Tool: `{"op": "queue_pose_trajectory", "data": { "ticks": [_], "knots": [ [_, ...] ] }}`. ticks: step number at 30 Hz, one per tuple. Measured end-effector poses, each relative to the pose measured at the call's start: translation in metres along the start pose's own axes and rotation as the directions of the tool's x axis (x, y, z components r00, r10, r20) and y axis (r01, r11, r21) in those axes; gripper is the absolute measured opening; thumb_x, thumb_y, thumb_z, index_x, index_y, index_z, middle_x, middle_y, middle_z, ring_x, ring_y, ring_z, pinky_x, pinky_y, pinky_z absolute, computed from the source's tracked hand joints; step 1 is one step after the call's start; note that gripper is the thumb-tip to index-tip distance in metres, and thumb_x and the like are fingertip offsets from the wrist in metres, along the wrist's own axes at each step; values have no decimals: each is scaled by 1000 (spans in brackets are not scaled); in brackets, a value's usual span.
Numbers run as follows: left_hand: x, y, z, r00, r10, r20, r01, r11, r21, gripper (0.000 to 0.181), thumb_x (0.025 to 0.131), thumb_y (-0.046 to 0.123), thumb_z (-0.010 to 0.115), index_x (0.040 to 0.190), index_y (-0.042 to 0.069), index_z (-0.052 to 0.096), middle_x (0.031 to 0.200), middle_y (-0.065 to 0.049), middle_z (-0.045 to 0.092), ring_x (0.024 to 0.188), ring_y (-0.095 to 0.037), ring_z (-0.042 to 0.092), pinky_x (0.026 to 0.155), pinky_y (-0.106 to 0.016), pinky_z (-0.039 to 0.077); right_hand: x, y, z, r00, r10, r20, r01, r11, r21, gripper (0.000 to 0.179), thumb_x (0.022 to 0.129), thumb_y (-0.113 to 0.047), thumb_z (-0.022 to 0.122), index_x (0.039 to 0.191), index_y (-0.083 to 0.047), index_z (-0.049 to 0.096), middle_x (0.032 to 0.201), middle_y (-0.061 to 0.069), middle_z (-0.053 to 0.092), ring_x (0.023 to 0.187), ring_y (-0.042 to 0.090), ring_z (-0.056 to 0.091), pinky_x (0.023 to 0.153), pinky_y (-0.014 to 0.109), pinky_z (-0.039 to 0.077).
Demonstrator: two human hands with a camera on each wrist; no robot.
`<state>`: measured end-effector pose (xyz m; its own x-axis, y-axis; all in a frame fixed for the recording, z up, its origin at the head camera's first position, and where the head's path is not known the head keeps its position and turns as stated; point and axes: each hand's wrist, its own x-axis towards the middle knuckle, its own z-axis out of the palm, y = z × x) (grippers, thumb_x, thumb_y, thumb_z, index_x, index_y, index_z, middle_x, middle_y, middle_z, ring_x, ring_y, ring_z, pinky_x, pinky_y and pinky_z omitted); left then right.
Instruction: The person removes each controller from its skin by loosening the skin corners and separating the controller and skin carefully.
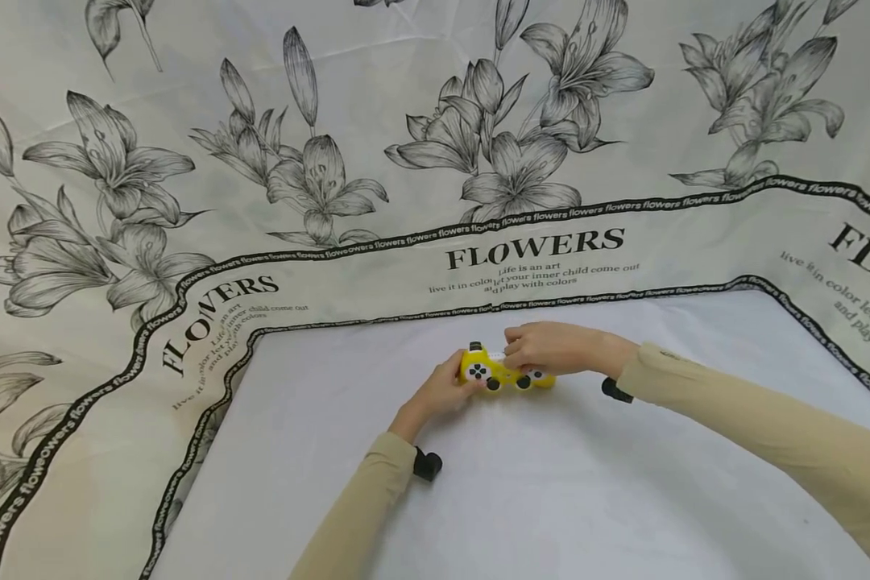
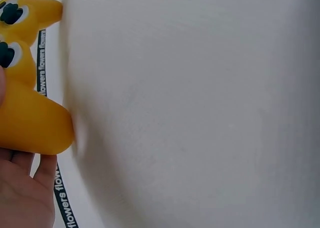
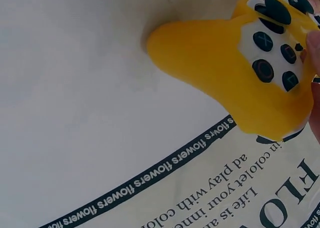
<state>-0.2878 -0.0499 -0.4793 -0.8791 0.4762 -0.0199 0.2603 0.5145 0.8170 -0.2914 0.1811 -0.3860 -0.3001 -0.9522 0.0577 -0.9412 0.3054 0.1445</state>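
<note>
A yellow game controller (image 1: 509, 372) with white panels, black buttons and two black thumbsticks stands tilted up on the white cloth, near its far side. My left hand (image 1: 445, 385) grips its left handle, thumb over the front. In the left wrist view, fingers (image 2: 46, 174) lie under the yellow handle (image 2: 35, 120). My right hand (image 1: 551, 348) reaches over the controller's top middle with curled fingers. The right wrist view shows its thumb (image 3: 314, 47) on the controller's face beside the button panel (image 3: 274, 55); the rest of that hand is mostly out of frame.
White cloth (image 1: 493, 491) covers the surface beneath the hands. Its printed border (image 1: 536, 254), with "FLOWERS" lettering and black bands, runs behind the controller, and flower-printed fabric (image 1: 420, 56) rises beyond. Small black devices (image 1: 428, 465) sit at both wrists.
</note>
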Motion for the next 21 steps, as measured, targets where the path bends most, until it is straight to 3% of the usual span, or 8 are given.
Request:
{"op": "queue_pose_trajectory", "data": {
  "ticks": [6,14,21],
  "knots": [
    [0,6,-2,999,7,34,-8,999,31,41,93,23,63,126,8,45,107,-6,61,91,-14,52,91,-32,45,0,-5,-5,999,21,46,-24,998,55,14,84,-9,71,79,-17,61,71,-10,51,73,7,36,63,19,34],
    [1,9,-7,998,2,58,-4,999,37,40,95,24,60,127,10,41,108,-5,60,95,-14,52,97,-35,44,7,-5,-14,994,71,84,-68,997,-34,17,84,-13,72,79,-18,56,71,-10,47,72,7,35,65,22,34],
    [-1,2,-1,998,-6,59,6,1000,2,46,93,27,63,131,10,42,114,-6,60,103,-15,52,105,-41,39,9,-7,-10,981,119,153,-117,993,-25,14,87,-16,69,80,-18,57,69,-11,48,70,9,35,64,22,32]
  ]
}}
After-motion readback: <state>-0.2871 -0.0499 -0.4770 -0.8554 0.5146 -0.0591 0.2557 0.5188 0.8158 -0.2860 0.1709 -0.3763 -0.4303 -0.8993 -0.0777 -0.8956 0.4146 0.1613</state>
